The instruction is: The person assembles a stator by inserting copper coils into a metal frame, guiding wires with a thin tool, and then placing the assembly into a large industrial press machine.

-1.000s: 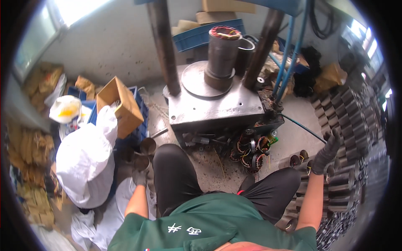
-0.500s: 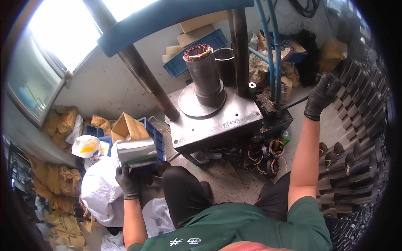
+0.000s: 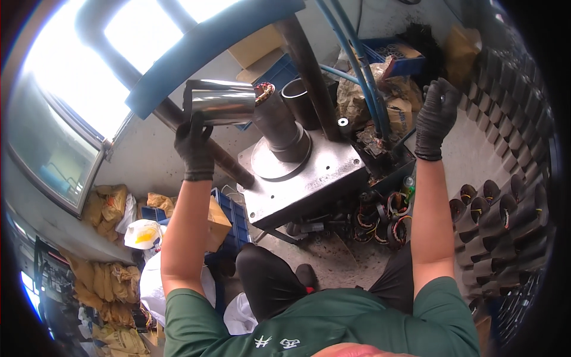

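Head view | left hand (image 3: pixel 195 149) gripped shiny tube (image 3: pixel 225 102), raised near press (image 3: pixel 306 187) | right hand (image 3: pixel 438 119) curled closed, contents unclear | step, apparently: positioning tube | next move seemingly called for steady, level grip

The gloves (image 3: pixel 437 119) are black, the cylinder (image 3: pixel 223 102) silver, the shirt (image 3: pixel 357 315) green with white marks, the hoses (image 3: pixel 364 62) and beam (image 3: pixel 208 53) blue.

The cylindrical sleeve (image 3: pixel 223 102) is gleaming like mirror-smooth, polished metal, while the press base plate (image 3: pixel 297 191) is showing a duller, scuffed metallic sheen. The left glove (image 3: pixel 195 149) and right glove (image 3: pixel 438 119) are looking like matt cloth. The box (image 3: pixel 217 226) is showing matt cardboard, the crate (image 3: pixel 238 219) smooth plastic.
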Available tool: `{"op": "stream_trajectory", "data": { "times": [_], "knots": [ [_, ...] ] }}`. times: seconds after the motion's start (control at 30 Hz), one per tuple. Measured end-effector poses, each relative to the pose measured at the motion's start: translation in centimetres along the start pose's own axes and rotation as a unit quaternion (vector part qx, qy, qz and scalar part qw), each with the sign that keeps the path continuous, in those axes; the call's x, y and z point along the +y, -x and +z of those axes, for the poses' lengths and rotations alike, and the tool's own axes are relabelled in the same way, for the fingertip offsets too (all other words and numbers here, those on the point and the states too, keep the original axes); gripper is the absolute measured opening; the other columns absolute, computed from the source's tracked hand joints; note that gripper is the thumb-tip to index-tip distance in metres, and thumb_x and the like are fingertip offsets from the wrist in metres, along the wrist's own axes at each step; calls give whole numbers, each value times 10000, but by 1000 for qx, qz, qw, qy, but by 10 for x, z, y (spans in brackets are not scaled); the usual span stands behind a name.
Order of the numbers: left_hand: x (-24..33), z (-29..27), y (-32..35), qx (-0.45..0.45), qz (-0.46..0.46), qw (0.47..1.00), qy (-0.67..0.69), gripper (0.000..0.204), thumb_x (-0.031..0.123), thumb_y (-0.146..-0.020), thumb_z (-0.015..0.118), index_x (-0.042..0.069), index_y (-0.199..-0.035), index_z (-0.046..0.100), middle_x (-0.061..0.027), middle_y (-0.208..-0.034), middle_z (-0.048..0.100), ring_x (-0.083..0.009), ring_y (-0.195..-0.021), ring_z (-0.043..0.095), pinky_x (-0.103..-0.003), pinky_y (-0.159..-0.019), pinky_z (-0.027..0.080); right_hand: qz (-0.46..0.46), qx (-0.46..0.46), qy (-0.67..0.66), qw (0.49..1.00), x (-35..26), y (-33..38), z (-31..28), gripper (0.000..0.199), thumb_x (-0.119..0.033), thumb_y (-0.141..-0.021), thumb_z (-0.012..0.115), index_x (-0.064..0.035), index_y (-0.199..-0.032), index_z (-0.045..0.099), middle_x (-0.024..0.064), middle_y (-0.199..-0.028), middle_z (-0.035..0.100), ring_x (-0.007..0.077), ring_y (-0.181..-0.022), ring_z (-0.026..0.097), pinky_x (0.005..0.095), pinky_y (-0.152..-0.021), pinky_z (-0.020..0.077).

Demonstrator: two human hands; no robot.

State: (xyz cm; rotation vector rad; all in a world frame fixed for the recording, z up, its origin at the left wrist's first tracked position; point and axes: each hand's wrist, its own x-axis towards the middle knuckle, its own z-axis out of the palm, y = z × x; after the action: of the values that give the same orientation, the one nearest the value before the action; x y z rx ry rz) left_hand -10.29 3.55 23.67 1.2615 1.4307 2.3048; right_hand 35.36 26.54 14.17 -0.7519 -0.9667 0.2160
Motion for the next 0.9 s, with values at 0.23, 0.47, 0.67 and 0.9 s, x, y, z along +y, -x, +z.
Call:
{"op": "stream_trajectory", "data": {
  "times": [0.23,0.47,0.67,0.9],
  "knots": [
    [3,58,-65,-41,-22,994,-96,322,259,-852,869,26,-901,652,-45,-882,638,-134,-819,624,-285,-685,575,-18,-18,48,999,-11,-8,-10,219,-171,-975,626,-11,-1108,697,124,-1052,734,227,-957,694,351,-877,560],
    [16,95,-105,-115,-4,966,-232,349,307,-819,884,6,-842,707,-36,-767,661,-115,-644,593,-262,-572,495,8,-145,111,983,-38,-37,-40,252,-243,-966,663,-22,-1069,728,124,-957,752,226,-864,703,358,-835,564],
    [13,98,-123,-133,-44,952,-274,385,341,-799,896,23,-766,682,-38,-706,608,-134,-596,566,-281,-547,473,56,-223,118,966,-39,-44,-49,261,-265,-965,679,-41,-1086,738,121,-992,753,221,-888,704,362,-851,559],
    [17,101,-126,-164,-68,946,-272,404,363,-820,875,39,-724,655,-18,-691,536,-135,-620,540,-284,-570,482,46,-220,113,968,-32,-44,-50,256,-247,-973,672,-34,-1100,736,114,-978,748,204,-877,695,351,-848,554]
  ]
}}
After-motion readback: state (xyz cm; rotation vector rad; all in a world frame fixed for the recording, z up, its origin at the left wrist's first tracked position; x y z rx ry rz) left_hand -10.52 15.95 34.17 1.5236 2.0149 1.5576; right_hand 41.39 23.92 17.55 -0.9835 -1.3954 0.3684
